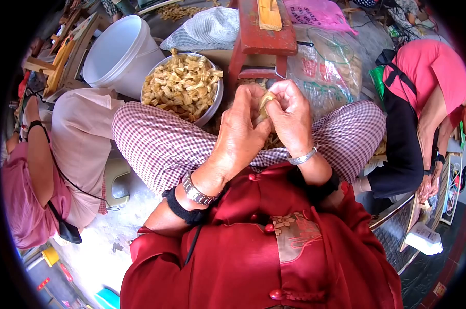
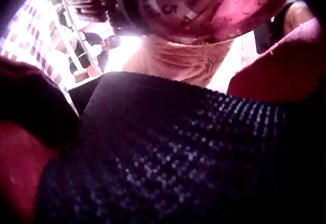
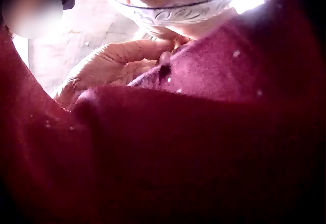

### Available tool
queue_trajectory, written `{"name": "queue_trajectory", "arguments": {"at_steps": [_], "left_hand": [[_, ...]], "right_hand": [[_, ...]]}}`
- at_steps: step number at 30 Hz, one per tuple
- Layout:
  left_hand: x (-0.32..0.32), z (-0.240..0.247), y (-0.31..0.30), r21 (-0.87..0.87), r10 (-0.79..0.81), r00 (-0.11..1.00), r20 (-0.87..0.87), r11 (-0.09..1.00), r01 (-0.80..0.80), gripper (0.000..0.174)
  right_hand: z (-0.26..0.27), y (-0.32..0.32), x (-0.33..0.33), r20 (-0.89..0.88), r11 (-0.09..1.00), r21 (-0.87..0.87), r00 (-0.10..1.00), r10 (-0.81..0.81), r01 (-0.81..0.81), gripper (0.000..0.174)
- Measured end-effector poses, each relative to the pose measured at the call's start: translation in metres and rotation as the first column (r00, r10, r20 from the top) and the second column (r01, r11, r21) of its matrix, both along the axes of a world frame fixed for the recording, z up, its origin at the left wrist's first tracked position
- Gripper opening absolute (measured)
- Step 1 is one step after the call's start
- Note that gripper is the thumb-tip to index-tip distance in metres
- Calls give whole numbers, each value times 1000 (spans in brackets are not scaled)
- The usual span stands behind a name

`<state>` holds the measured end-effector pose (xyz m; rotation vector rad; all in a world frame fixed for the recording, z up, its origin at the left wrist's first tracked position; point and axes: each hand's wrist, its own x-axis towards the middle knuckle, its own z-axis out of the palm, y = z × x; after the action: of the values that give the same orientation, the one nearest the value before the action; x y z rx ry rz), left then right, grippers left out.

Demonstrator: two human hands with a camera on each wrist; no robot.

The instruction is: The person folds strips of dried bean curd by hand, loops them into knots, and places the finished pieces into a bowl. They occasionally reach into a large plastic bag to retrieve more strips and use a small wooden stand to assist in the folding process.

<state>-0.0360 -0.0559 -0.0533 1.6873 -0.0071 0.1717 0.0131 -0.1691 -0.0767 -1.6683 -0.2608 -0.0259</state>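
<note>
In the head view both hands meet over the lap, pinching one small tan, wrinkled strip [image 1: 264,104] between thumbs and curled fingers. The left hand [image 1: 242,126], with a metal watch [image 1: 196,191] at its wrist, grips it from the left. From the right, the right hand [image 1: 293,119] holds it, a silver bangle [image 1: 302,156] on that wrist. Fingers partly cover the strip. Left of the hands stands a basin [image 1: 218,99] heaped with similar tan knotted pieces [image 1: 182,85]. A dark knit cuff [image 2: 178,142] fills much of the left wrist view; a red sleeve [image 3: 168,142] covers most of the right.
Behind the hands stands a red wooden stool [image 1: 268,42]. A white bucket [image 1: 120,54] is beyond the basin, and clear plastic bags [image 1: 325,64] lie right of the stool. People sit close on both sides, one in pink [image 1: 433,72] at right. A white bottle [image 1: 423,239] lies lower right.
</note>
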Motion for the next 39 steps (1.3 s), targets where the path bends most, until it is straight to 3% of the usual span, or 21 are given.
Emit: {"name": "queue_trajectory", "arguments": {"at_steps": [4,5,7,10,12,15,20,24,27,33,39], "left_hand": [[1,-4,-1,71,30,997,68,997,-35,22],[0,-3,1,44,25,997,67,999,-28,21],[0,2,6,-7,39,999,8,999,-39,17],[2,-4,14,-241,-20,996,-84,970,-1,14],[2,-3,16,-282,-119,990,-69,955,95,11],[3,-3,18,-324,-234,968,-88,926,195,9],[5,-8,21,-305,-310,940,-142,917,256,13],[6,-9,18,-376,-348,925,-155,886,271,21],[5,-3,17,-376,-380,902,-203,881,286,25],[4,4,19,-337,-448,861,-241,871,359,39],[8,-2,27,-117,-240,936,-257,969,217,49]], "right_hand": [[-3,-1,1,67,999,-33,998,4,-1,9],[1,-5,1,-91,992,81,990,103,-96,10],[23,-18,-2,-354,916,337,873,337,-217,12],[19,-27,-1,-459,899,405,814,357,-166,26],[8,-30,2,-517,872,472,760,393,-130,37],[-2,-32,7,-446,795,559,724,526,-234,32],[2,-30,4,-442,851,495,793,420,-175,17],[0,-24,3,-476,872,489,846,239,29,14],[2,-24,5,-462,874,476,873,156,96,13],[-3,-35,12,-410,820,560,900,150,118,10],[-1,-32,9,-370,812,584,892,261,5,26]]}}
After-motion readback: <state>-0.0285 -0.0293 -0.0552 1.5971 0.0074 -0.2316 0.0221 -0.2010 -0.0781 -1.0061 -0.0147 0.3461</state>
